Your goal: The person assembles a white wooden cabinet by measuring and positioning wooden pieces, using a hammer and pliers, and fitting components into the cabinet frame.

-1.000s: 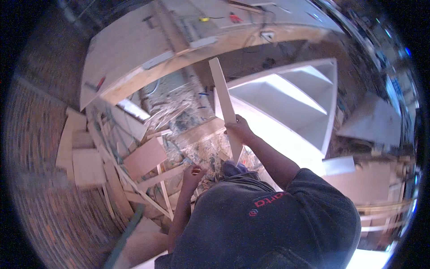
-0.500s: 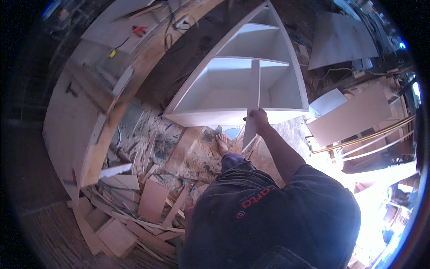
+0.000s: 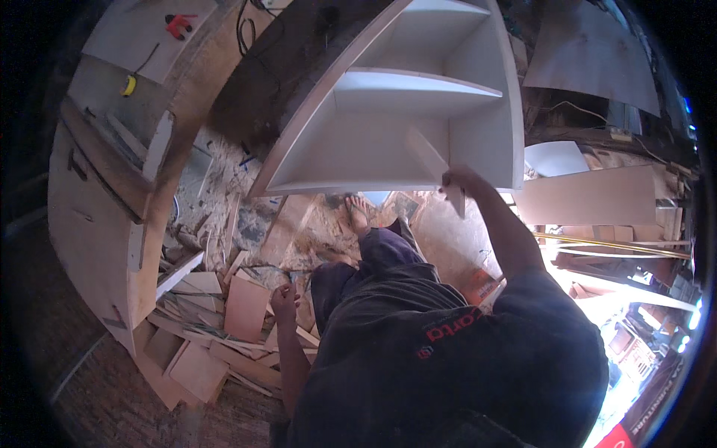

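My right hand (image 3: 461, 181) grips a narrow white board (image 3: 427, 155) near its lower end. The board slants up and to the left, its far end inside the lowest compartment of a white shelf cabinet (image 3: 358, 184). My hand is at the cabinet's near edge. A white shelf (image 3: 418, 82) crosses the cabinet above that compartment. On the left, my left hand (image 3: 286, 302) hangs with fingers loosely bent and holds nothing that I can see. Below it are wood offcuts, the nearest a reddish panel (image 3: 246, 310).
A wooden workbench (image 3: 97, 246) on the left bears a yellow tape measure (image 3: 129, 86) and a red-handled tool (image 3: 178, 27). Offcuts (image 3: 200, 373) and shavings litter the floor. Flat panels (image 3: 590, 198) lie on the right. My bare foot (image 3: 357, 213) is near the cabinet.
The narrow board has tilted, its upper end now lower inside the compartment, and my right hand has shifted right. My left hand has come into view. The camera view has moved closer to the cabinet.
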Motion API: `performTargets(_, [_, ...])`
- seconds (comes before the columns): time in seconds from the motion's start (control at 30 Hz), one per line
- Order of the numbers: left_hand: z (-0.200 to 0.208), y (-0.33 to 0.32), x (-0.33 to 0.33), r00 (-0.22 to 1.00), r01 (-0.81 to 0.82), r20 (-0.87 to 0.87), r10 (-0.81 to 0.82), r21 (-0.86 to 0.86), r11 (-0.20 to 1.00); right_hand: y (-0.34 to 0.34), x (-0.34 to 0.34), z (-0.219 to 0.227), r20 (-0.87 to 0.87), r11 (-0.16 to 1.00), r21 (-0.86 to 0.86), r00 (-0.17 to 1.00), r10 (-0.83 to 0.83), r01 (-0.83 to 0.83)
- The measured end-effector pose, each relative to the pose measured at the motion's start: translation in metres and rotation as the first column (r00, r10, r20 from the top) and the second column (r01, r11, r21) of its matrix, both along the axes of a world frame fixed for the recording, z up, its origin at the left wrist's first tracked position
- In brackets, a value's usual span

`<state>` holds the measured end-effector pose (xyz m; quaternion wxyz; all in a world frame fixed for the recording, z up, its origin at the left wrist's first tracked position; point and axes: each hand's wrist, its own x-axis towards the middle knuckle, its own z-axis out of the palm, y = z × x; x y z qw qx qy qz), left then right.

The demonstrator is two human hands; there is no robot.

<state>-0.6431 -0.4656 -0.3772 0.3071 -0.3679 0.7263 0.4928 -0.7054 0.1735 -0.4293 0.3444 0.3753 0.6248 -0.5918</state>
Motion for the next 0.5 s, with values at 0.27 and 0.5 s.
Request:
performTargets(0.27, [-0.044, -0.016, 0.044, 0.968, 0.074, 0.243, -0.069, -0.014, 0.997, -0.019, -0.178, -0.037, 0.454, 0.22, 0.744, 0.719, 0.527, -0.631])
performTargets(0.5, [-0.039, -0.019, 0.084, 0.931, 0.052, 0.365, -0.016, -0.087, 0.995, -0.016, -0.236, -0.104, 0.488, 0.088, 0.781, 0.691, 0.533, -0.619])
